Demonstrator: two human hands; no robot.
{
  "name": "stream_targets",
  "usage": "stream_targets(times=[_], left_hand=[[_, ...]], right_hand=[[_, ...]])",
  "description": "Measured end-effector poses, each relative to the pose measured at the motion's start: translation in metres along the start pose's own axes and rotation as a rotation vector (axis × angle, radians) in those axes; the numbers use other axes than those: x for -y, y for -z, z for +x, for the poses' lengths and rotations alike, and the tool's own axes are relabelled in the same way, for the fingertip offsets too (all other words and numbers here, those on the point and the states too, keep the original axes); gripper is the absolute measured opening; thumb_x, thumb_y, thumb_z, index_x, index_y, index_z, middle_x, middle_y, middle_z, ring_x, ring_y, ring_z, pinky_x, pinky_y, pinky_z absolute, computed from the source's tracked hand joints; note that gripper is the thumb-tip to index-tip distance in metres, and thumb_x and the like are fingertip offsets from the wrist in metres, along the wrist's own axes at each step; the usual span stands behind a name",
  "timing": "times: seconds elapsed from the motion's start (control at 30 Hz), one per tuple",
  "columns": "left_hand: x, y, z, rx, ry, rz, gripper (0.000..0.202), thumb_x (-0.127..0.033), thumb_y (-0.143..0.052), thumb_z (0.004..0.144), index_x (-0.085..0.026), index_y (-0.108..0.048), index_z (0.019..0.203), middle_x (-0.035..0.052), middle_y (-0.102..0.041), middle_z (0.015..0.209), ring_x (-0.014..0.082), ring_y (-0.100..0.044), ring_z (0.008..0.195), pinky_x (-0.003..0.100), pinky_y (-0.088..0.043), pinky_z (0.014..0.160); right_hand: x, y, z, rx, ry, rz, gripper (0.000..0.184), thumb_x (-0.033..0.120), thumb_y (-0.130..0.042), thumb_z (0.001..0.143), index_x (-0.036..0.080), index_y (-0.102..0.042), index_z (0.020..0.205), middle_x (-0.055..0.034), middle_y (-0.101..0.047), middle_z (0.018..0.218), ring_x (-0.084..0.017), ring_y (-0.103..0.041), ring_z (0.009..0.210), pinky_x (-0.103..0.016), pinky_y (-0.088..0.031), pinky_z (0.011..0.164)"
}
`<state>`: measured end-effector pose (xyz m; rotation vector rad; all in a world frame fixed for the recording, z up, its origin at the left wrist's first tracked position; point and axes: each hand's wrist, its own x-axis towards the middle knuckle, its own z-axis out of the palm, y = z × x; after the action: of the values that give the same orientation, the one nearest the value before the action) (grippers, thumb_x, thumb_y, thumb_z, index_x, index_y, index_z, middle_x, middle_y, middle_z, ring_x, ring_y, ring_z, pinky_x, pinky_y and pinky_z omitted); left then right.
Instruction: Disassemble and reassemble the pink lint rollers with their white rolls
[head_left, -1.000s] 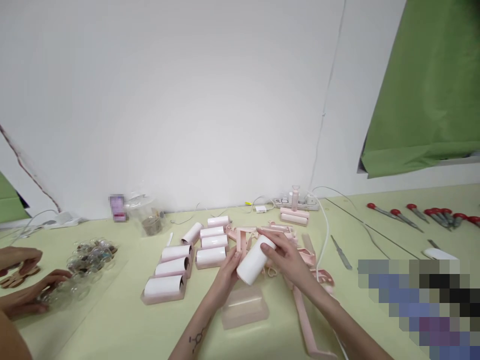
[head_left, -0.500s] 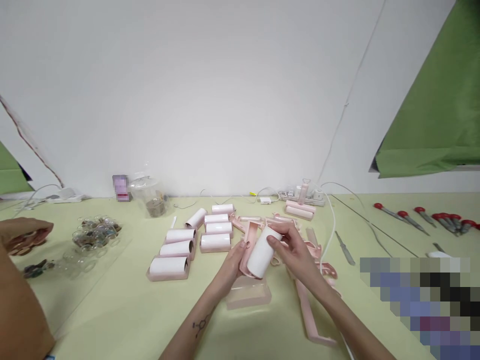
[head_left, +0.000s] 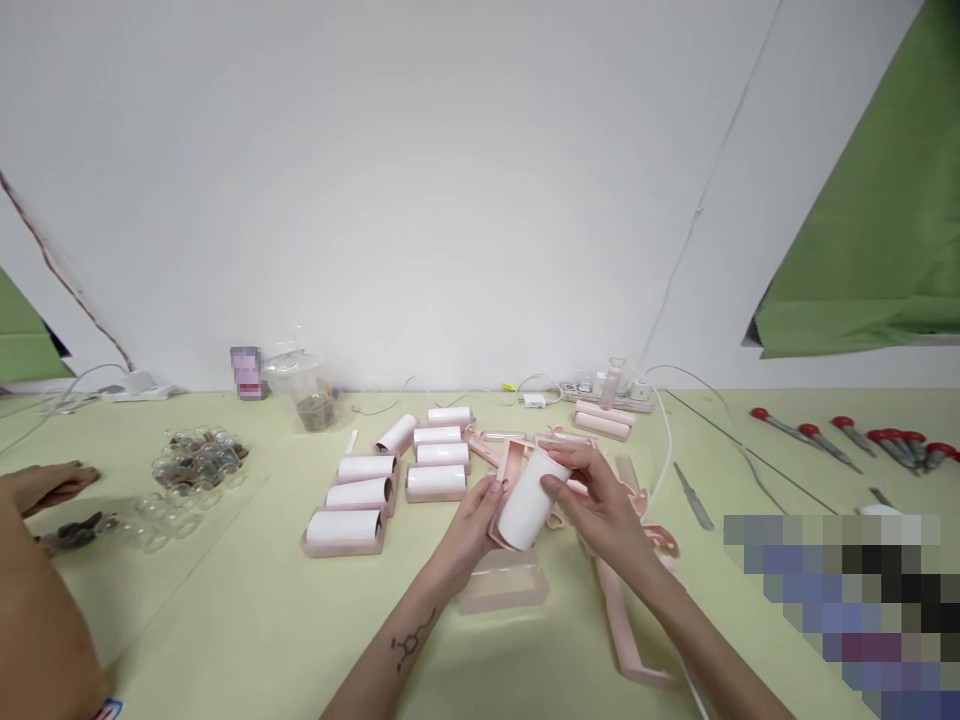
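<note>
Since both hands are busy, here's what I see from where I'm standing: the left hand (head_left: 478, 510) pinches a pink holder (head_left: 513, 460) between thumb and fingers, while the right hand (head_left: 596, 492) grips the upper end of a white roll (head_left: 527, 508). The roll is tilted between the hands, right up against the holder. Looks to me like it's being fitted on; can't tell if it's seated. I'd say the next move calls for lining the two up, left hand steady, right hand pressing. Just below the left hand, a clear cover (head_left: 514, 592) lies on the worktop (head_left: 255, 640), with more white rolls (head_left: 436, 482) off to its left. Below the right hand there's a pink handle (head_left: 618, 628). Way left, a co-worker's hand (head_left: 61, 484).
</note>
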<state>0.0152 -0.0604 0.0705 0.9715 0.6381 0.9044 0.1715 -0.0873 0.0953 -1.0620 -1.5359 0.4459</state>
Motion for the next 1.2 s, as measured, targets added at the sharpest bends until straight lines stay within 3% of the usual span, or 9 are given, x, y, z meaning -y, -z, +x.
stream_targets(times=[0.17, 0.33, 0.57, 0.7, 0.77, 0.87, 1.0, 1.1, 1.2], left_hand=[[-0.002, -0.004, -0.002, 0.074, 0.004, -0.087, 0.035, -0.046, -0.055, 0.075, -0.017, -0.052, 0.095, 0.009, -0.058, 0.103, 0.0213, -0.058, 0.088, 0.03, -0.051, 0.064], [-0.001, -0.007, -0.005, 0.096, 0.045, -0.114, 0.04, -0.052, -0.052, 0.074, -0.016, -0.052, 0.09, 0.0043, -0.059, 0.079, 0.0159, -0.06, 0.063, 0.031, -0.053, 0.054], [0.003, -0.006, -0.007, 0.19, 0.262, -0.117, 0.055, -0.064, -0.045, 0.07, -0.016, -0.052, 0.098, 0.0012, -0.055, 0.069, 0.0133, -0.058, 0.048, 0.017, -0.038, 0.028], [0.001, 0.001, -0.007, 0.415, 0.506, -0.298, 0.054, -0.062, -0.045, 0.072, -0.014, -0.057, 0.093, 0.0011, -0.052, 0.066, 0.0085, -0.052, 0.043, 0.013, -0.021, 0.024], [0.0, 0.003, -0.008, 0.515, 0.619, -0.336, 0.05, -0.058, -0.046, 0.074, -0.014, -0.058, 0.094, 0.0009, -0.05, 0.065, 0.0072, -0.049, 0.041, 0.013, -0.015, 0.025], [-0.002, 0.001, -0.011, 0.577, 0.683, -0.294, 0.05, -0.056, -0.044, 0.075, -0.013, -0.057, 0.098, 0.0027, -0.053, 0.069, 0.0111, -0.053, 0.048, 0.016, -0.033, 0.032], [-0.008, -0.006, -0.012, 0.399, 0.309, -0.142, 0.057, -0.063, -0.041, 0.072, -0.016, -0.053, 0.103, 0.0094, -0.056, 0.093, 0.0259, -0.059, 0.082, 0.037, -0.051, 0.059], [-0.009, -0.007, -0.009, 0.144, -0.07, 0.131, 0.053, -0.048, -0.065, 0.061, -0.024, -0.048, 0.105, 0.006, -0.052, 0.1, 0.0236, -0.056, 0.086, 0.033, -0.053, 0.054], [-0.007, -0.003, -0.009, 0.06, -0.14, 0.325, 0.047, -0.034, -0.073, 0.056, -0.019, -0.05, 0.094, 0.0047, -0.052, 0.089, 0.0203, -0.055, 0.078, 0.028, -0.053, 0.045]], right_hand=[[-0.002, -0.001, -0.001, -0.005, 0.088, 0.062, 0.017, 0.028, -0.052, 0.081, 0.027, -0.046, 0.097, -0.0063, -0.05, 0.114, -0.022, -0.046, 0.108, -0.037, -0.044, 0.082], [0.001, -0.003, -0.001, 0.01, -0.023, -0.013, 0.018, 0.034, -0.054, 0.079, 0.026, -0.046, 0.093, -0.0049, -0.051, 0.1, -0.021, -0.051, 0.094, -0.036, -0.044, 0.078], [-0.002, -0.005, 0.001, 0.056, 0.084, -0.078, 0.019, 0.039, -0.047, 0.082, 0.025, -0.045, 0.094, -0.0048, -0.046, 0.096, -0.021, -0.047, 0.094, -0.034, -0.041, 0.079], [0.001, 0.009, 0.011, 0.233, 0.172, -0.007, 0.026, 0.044, -0.043, 0.082, 0.028, -0.049, 0.102, -0.0059, -0.036, 0.124, -0.025, -0.031, 0.118, -0.04, -0.032, 0.092], [0.006, 0.015, 0.015, 0.416, 0.131, 0.063, 0.039, 0.052, -0.043, 0.079, 0.029, -0.046, 0.111, -0.0059, -0.04, 0.123, -0.026, -0.036, 0.115, -0.039, -0.034, 0.09], [0.013, 0.018, 0.017, 0.565, 0.03, 0.1, 0.046, 0.059, -0.036, 0.078, 0.026, -0.049, 0.108, -0.0053, -0.052, 0.1, -0.022, -0.05, 0.09, -0.033, -0.042, 0.076], [0.013, 0.015, 0.012, 0.401, -0.009, 0.054, 0.033, 0.053, -0.038, 0.08, 0.025, -0.05, 0.092, -0.0024, -0.05, 0.083, -0.019, -0.049, 0.072, -0.028, -0.042, 0.062], [0.009, 0.011, 0.004, 0.239, -0.006, -0.051, 0.023, 0.044, -0.045, 0.08, 0.024, -0.05, 0.09, -0.0024, -0.049, 0.085, -0.019, -0.049, 0.076, -0.029, -0.042, 0.066], [0.008, 0.013, 0.0, 0.172, -0.074, 0.006, 0.034, 0.041, -0.052, 0.077, 0.026, -0.045, 0.106, -0.004, -0.05, 0.097, -0.02, -0.05, 0.086, -0.03, -0.043, 0.072]])
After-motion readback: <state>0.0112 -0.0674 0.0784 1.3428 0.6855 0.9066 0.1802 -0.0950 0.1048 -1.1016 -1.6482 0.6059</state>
